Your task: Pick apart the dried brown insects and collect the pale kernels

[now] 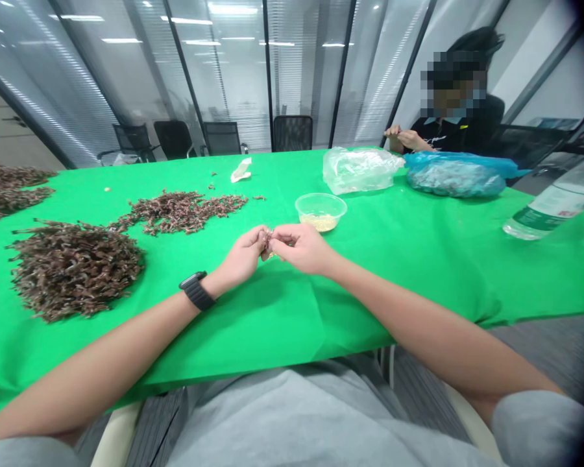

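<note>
My left hand (246,254) and my right hand (304,248) meet over the green cloth, fingertips pinched together. Between them is a small dried brown plant piece (267,239), largely covered by the fingers; pale yellowish bits show just under it. Right behind my right hand stands a clear plastic bowl (321,201) with pale yellow grains (321,224) in its bottom. A loose spread of short brown dried pieces (185,211) lies beyond my left hand. Farther left, a taller heap of dried brown stalk-like pieces (80,269) sits near my left forearm.
More brown heaps (10,188) lie at the far left. A crumpled white scrap (241,170), a clear plastic bag (360,170) and a full blue bag (457,175) are toward the back. A large clear bottle (549,201) stands at right. Another person (467,117) sits at the far right corner.
</note>
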A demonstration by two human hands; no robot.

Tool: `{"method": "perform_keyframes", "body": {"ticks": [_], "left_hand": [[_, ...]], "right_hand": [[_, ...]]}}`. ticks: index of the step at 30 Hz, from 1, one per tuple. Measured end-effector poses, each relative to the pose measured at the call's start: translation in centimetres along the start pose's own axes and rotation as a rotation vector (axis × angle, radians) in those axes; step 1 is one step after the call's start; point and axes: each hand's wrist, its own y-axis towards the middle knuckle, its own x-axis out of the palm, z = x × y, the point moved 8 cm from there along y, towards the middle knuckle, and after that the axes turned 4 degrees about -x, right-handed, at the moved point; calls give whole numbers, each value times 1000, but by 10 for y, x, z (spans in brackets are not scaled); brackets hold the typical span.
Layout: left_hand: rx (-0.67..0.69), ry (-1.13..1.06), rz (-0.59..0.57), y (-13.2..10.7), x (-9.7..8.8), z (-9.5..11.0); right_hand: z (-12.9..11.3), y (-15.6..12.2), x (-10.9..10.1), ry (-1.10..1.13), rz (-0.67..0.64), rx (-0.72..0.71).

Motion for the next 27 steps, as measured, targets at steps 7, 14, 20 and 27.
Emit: {"method": "perform_keyframes", "body": {"ticks": [7,14,20,27], "left_hand": [[69,149,9,-5,0,15],[4,-46,20,1,-1,0],[-134,-302,28,-1,6,-9],[-147,-210,27,-4,7,-3]], "right_hand": [[18,-3,9,232,-19,301],[11,0,0,-50,30,144],[-17,-4,0,-794,14,-279],[-18,-4,5,-1050,-10,-326]]}}
